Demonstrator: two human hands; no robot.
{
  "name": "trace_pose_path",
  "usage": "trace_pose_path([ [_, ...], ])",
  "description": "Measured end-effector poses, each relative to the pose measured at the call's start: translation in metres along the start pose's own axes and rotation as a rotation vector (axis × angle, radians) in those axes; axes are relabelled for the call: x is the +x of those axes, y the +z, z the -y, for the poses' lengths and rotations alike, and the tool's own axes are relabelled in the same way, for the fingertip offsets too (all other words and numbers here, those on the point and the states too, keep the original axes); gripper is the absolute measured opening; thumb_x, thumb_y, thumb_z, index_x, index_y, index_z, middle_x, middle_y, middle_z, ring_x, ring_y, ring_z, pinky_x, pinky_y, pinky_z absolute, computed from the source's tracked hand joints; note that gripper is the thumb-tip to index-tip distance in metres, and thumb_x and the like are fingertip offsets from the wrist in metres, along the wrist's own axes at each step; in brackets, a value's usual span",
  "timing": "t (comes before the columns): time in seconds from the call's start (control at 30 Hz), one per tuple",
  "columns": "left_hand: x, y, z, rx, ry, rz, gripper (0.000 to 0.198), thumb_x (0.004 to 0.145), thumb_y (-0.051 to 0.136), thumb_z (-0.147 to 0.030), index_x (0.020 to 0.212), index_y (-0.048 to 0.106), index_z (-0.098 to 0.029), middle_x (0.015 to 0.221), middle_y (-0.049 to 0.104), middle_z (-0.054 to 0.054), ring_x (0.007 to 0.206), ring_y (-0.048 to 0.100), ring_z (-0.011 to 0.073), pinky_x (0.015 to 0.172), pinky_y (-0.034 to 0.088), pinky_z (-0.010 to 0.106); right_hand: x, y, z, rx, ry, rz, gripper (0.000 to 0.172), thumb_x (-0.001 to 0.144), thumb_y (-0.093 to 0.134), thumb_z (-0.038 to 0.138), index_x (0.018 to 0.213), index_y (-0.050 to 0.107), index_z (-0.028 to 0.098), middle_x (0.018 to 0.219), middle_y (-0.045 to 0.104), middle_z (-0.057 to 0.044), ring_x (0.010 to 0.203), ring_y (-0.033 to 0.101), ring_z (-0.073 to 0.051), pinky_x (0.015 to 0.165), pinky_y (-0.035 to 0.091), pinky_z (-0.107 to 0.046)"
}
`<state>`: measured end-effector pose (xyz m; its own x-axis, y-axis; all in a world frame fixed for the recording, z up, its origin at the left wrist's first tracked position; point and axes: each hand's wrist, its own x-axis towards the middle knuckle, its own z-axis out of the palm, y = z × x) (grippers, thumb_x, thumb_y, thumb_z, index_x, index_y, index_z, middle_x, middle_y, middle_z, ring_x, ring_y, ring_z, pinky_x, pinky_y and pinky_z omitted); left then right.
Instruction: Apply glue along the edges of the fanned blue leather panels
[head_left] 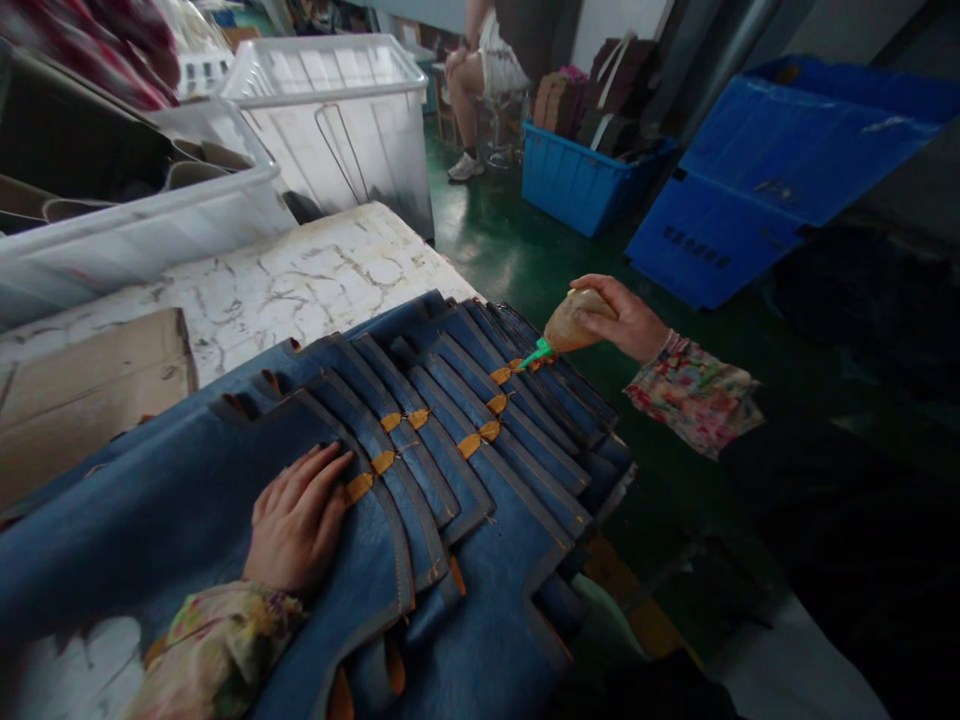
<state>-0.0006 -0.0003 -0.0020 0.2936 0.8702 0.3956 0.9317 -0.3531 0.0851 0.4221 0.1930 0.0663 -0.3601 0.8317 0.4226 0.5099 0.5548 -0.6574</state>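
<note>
No legible text or labels anywhere

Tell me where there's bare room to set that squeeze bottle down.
The white marbled tabletop is the free patch, between the transparent plastic bin and the stacked blue leather panels. Crowded: the panels themselves, under the left hand and beside the squeeze bottle in the right hand.

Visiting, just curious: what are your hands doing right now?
Left hand flat on fanned blue panels. Right hand gripping squeeze bottle, green nozzle at orange strips. Cardboard sheet alongside.
</note>
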Motion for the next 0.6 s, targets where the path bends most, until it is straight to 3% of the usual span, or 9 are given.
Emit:
trace_pose_path([
  [0.2, -0.002, 0.0, 0.0, -0.01, -0.034, 0.006, 0.034, 0.091, 0.035, -0.027, 0.121, 0.048, -0.02, 0.125, 0.052, 0.009, 0.119, 0.044, 0.0251, 0.098, 0.031, 0.039, 0.009, 0.007, 0.001, -0.018, 0.015, 0.005, 0.038, 0.079, 0.056, 0.044, 0.112, 0.052, 0.025, 0.11, 0.057, -0.003, 0.105, 0.053, -0.025, 0.096, 0.041, -0.042],
  [0.6, -0.002, 0.0, -0.001, 0.002, -0.011, 0.004, 0.034, 0.091, 0.035, -0.026, 0.124, 0.044, -0.022, 0.125, 0.051, 0.009, 0.119, 0.044, 0.0245, 0.096, 0.031, 0.039, 0.056, 0.028, -0.001, -0.062, 0.008, -0.048, 0.04, 0.078, 0.056, 0.043, 0.113, 0.051, 0.025, 0.116, 0.054, -0.005, 0.11, 0.05, -0.026, 0.099, 0.038, -0.044],
])
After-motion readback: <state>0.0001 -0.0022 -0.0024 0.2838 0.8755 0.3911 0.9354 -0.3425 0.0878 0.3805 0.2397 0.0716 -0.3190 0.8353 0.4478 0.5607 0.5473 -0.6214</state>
